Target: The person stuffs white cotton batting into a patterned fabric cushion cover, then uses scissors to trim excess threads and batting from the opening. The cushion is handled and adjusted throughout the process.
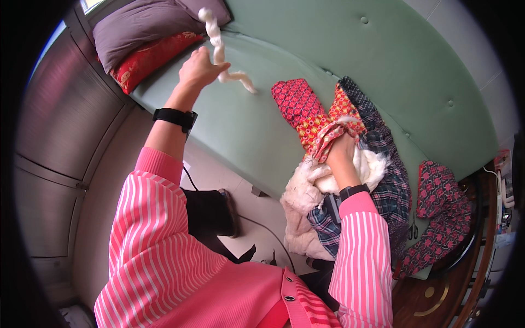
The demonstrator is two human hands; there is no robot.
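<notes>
My left hand (201,69) is over the far left of a green padded seat (246,135), its thumb spread from the fingers. A twisted strand of white fluffy fibre (217,45) runs behind the thumb; whether they touch is unclear. My right hand (343,145) reaches into the gathered opening of a red and yellow patterned cloth piece (316,127), its fingers hidden. Under that wrist lies a heap of white fibre wadding (301,188), with dark plaid cloth (387,164) beside and beneath it.
Purple pillows (139,28) and a red cushion (151,59) fill the seat's far left corner. Black scissors (413,231) lie near a dark floral cloth piece (445,205) at right. A metal cabinet (69,110) stands left. A black cable (262,225) crosses the floor.
</notes>
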